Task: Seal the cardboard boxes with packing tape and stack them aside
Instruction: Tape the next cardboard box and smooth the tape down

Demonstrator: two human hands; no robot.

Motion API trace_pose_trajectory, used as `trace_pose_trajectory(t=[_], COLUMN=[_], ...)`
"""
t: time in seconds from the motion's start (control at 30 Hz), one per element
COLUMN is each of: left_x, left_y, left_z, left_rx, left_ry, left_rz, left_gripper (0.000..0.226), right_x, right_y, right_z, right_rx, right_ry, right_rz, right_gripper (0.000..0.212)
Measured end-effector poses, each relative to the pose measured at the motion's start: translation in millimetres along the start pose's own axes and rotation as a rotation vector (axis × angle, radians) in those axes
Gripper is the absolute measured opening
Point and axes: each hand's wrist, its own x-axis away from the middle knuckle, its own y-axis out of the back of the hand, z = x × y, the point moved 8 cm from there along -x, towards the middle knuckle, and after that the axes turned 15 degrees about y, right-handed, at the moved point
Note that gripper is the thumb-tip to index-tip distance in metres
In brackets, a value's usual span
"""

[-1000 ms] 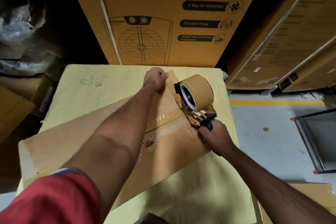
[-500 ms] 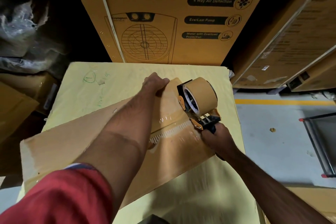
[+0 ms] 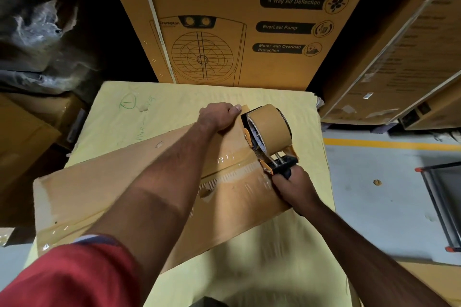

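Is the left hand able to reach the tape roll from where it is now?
Probably yes: the left hand presses the flat box right beside the tape roll, nothing between them.

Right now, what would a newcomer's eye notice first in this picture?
In the centre, the right hand grips an orange-and-black tape dispenser with a brown tape roll on a flat brown cardboard box. The left hand holds the box's far end. Behind stands a tall printed fan carton.
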Motion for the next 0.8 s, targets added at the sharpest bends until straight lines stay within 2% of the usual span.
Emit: trace_pose_trajectory(t=[0.1,0.2,0.27,0.37,0.43,0.53,0.57,0.7,0.8], left_x=[0.9,4.7,9.8,19.9,27.2,27.2,26.2,46.0,87.6], left_y=[-5.1,-13.3,-16.0,-18.8,-23.7,-28.9,-29.4,-30.2,-60.6], left_z=[-5.0,-3.5,-1.1,-6.9,-12.7,-11.7,-10.9,-14.9,-25.4], left_rx=[-0.063,-0.087,-0.127,-0.187,-0.211,-0.278,-0.292,-0.232,-0.214], left_ry=[0.111,0.205,0.253,0.289,0.291,0.288,0.286,0.273,0.154], left_rz=[0.041,0.046,-0.006,-0.105,-0.1,-0.063,-0.061,-0.084,-0.01], left_gripper=[0.069,0.058,0.057,0.052,0.053,0.087,0.093,0.083,0.092], right_x=[-0.4,-1.1,-2.9,5.2,25.6,64.2,74.5,89.3,88.1], right_y=[0.9,1.9,1.6,3.5,5.5,8.5,9.2,10.3,12.2], right_z=[1.6,2.0,0.6,-5.5,-17.3,-39.0,-46.0,-53.1,-42.1], right_rx=[-0.031,-0.063,-0.057,-0.078,-0.11,-0.108,-0.093,-0.104,-0.162], right_ry=[-0.013,-0.027,-0.049,-0.06,-0.066,-0.046,-0.057,-0.059,-0.036], right_rz=[-0.005,-0.008,0.007,0.023,0.042,0.086,0.088,0.06,0.044], right_gripper=[0.025,0.018,0.017,0.028,0.024,0.015,0.017,0.018,0.017])
